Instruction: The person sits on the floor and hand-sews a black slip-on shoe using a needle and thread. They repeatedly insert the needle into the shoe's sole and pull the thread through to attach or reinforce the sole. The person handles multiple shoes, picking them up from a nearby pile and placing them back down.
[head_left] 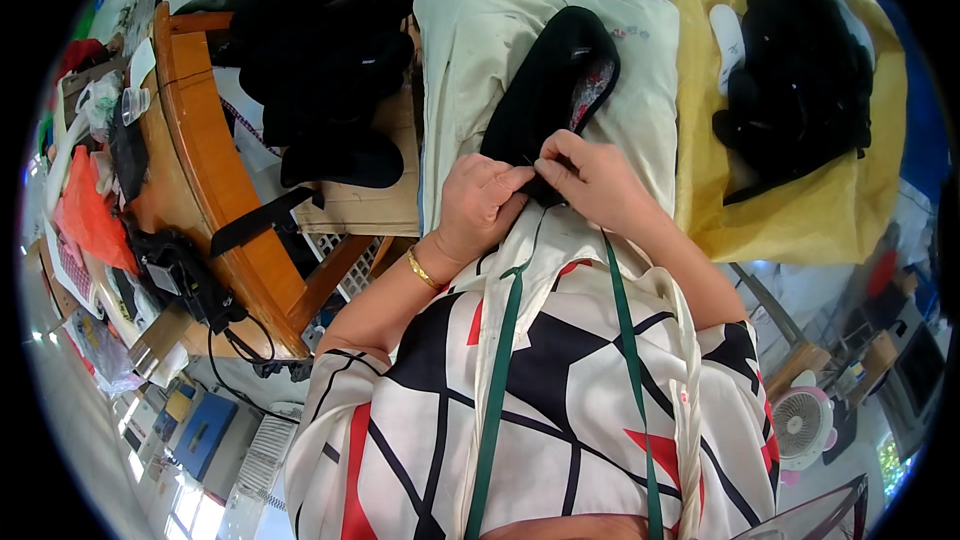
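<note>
A black cloth shoe with a patterned lining lies on a pale cushion, its rounded end pointing away from me. My left hand is closed on the shoe's near end, thumb and forefinger pressed together at its edge. Right beside it, my right hand pinches with thumb and forefinger at the same spot. A thin, fine line shows between the fingertips, too small to make out for sure. A dark thread hangs down below the hands.
Several black shoes are heaped on cardboard to the left, beside an orange wooden frame. On the right, a yellow bag holds more black pieces and a white insole. A small fan stands at lower right.
</note>
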Demonstrator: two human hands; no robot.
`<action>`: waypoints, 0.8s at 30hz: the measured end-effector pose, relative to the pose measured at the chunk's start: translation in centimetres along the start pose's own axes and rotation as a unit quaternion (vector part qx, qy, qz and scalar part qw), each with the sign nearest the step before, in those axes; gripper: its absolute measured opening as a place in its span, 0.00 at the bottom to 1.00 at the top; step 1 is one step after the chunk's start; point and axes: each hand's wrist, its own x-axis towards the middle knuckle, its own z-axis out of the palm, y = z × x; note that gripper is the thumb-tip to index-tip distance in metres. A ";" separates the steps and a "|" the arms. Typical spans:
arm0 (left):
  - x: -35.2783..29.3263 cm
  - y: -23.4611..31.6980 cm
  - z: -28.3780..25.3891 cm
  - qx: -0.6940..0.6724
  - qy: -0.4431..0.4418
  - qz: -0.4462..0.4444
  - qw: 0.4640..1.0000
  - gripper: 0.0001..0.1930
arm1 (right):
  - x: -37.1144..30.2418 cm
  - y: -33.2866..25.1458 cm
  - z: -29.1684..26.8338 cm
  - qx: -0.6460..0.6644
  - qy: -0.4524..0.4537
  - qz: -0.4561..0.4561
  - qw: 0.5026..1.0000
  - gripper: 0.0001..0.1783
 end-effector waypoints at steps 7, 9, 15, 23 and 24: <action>0.4 -0.5 -0.3 0.006 0.003 0.043 0.999 0.19 | 1.9 0.1 -0.6 -0.119 -0.002 -0.157 0.980 0.08; 0.4 -0.5 -0.3 0.003 0.003 0.049 0.999 0.19 | 2.1 0.1 -0.5 -0.129 -0.015 -0.167 0.977 0.08; 0.5 -0.8 -0.1 -0.020 0.022 0.048 0.998 0.17 | 2.4 0.7 0.3 -0.193 -0.009 -0.218 0.956 0.04; 0.5 -1.1 0.0 -0.017 0.008 0.038 0.999 0.14 | 2.8 0.5 1.7 -0.176 0.068 -0.244 0.951 0.04; 0.5 -1.1 0.0 -0.017 0.006 0.034 0.999 0.14 | 2.6 1.0 1.7 -0.179 0.060 -0.232 0.954 0.04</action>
